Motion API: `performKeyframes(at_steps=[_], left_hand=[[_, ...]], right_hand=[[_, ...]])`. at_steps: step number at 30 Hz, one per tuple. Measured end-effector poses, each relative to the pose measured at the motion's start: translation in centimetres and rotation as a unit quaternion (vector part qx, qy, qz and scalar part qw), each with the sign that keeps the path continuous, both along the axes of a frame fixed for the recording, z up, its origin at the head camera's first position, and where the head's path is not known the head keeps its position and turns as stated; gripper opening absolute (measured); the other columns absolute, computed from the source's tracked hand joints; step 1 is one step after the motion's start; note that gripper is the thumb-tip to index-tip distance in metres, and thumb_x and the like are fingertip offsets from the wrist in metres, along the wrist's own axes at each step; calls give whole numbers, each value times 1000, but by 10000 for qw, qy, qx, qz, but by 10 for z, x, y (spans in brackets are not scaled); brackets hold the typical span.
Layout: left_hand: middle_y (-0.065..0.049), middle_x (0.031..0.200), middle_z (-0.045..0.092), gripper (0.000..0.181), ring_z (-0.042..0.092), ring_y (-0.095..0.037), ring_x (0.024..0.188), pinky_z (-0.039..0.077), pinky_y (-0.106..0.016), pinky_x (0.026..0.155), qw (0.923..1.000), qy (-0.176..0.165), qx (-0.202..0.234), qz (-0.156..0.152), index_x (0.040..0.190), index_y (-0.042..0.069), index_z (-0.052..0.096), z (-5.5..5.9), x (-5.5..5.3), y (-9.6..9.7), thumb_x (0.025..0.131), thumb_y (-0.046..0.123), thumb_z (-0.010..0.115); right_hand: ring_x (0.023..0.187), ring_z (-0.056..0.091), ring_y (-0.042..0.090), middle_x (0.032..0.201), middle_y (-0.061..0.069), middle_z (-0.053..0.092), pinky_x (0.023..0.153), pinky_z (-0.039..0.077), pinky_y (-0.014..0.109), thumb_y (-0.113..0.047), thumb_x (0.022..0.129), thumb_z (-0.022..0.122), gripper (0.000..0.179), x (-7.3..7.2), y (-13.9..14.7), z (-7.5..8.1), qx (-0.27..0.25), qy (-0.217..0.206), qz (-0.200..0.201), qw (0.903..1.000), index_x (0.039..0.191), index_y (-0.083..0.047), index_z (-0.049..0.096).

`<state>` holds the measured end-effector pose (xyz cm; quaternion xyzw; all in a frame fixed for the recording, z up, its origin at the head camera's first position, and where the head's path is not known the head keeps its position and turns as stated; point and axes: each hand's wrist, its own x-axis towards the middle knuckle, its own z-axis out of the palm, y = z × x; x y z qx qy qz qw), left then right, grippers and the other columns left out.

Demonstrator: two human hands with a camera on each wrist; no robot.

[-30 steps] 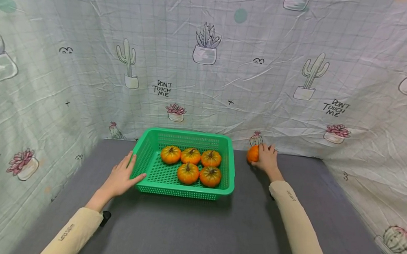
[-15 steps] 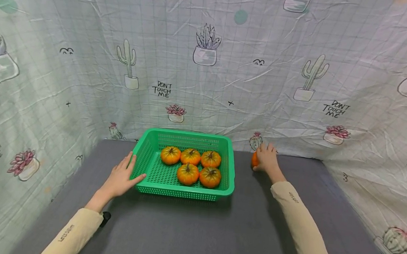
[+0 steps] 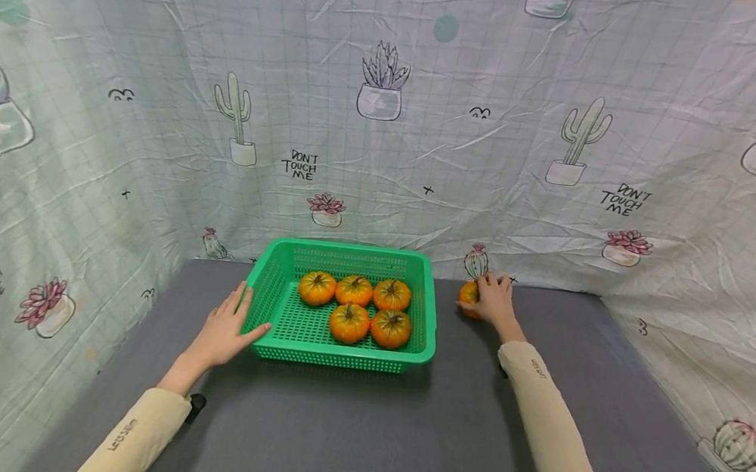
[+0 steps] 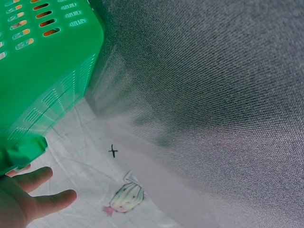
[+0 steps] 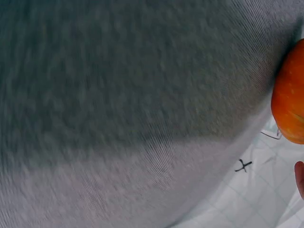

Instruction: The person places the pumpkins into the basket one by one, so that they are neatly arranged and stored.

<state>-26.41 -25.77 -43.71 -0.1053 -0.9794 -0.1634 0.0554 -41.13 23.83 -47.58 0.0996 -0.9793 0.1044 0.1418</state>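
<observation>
A green plastic basket [image 3: 340, 350] stands on the dark table, holding several small orange pumpkins [image 3: 350, 323] with dark stems. My left hand [image 3: 221, 331] lies with spread, straight fingers against the basket's left rim. In the left wrist view its fingers [image 4: 52, 202] reach past the basket's corner. To the right of the basket, near the back edge, one more pumpkin [image 3: 469, 298] is gripped from its right side by my right hand [image 3: 496, 302], which hides part of it. The right wrist view shows only that pumpkin's edge [image 5: 290, 97] and one fingertip [image 5: 300, 178].
A pale cloth [image 3: 426, 157] printed with cacti rises behind and at both sides of the dark grey table [image 3: 359, 432]. The basket's left front part has bare mesh showing. The loose pumpkin sits close to the back cloth.
The pumpkin in my right hand has shifted slightly right, then back left, and turned so more of its yellowish ribbed side shows. My left hand and the basket have stayed put.
</observation>
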Motion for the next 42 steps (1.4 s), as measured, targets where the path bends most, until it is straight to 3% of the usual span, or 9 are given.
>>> performKeyframes(at_steps=[7,14,20,36,42], left_hand=[[-23,149,3,86,13,-46,133,19,-66,97,10000,-44,-15,25,142,-4,10,-1,1,0,88,54,41],[-24,148,4,85,13,-46,132,19,-66,97,10000,-33,31,-13,142,-4,9,1,1,0,88,54,41],[-24,148,4,86,12,-46,132,19,-65,97,10000,-50,11,-2,142,-4,9,0,0,0,88,55,40],[-24,148,7,86,17,-46,131,21,-67,94,9999,56,-163,-15,142,-4,11,0,1,0,88,56,40],[-24,148,10,87,20,-46,131,22,-67,93,9995,142,-258,77,142,-3,12,0,2,0,87,58,40]], right_hand=[[101,32,41,108,22,49,79,30,52,-50,74,65,63,-1,-1,-8,-422,-140,-311,9985,105,3,52],[113,24,46,121,29,40,84,27,58,-51,84,50,65,1,-2,-9,-589,-674,-483,9948,125,-2,43],[114,23,48,124,32,32,86,23,61,-52,87,43,66,4,-3,-11,-638,-1007,-564,9913,132,-5,33],[107,29,47,119,31,35,83,27,58,-56,84,47,69,6,1,-15,-413,-891,-549,9937,132,-8,34],[102,30,46,116,30,37,80,28,56,-57,83,47,67,7,2,-15,-339,-837,-374,9952,127,-8,37]])
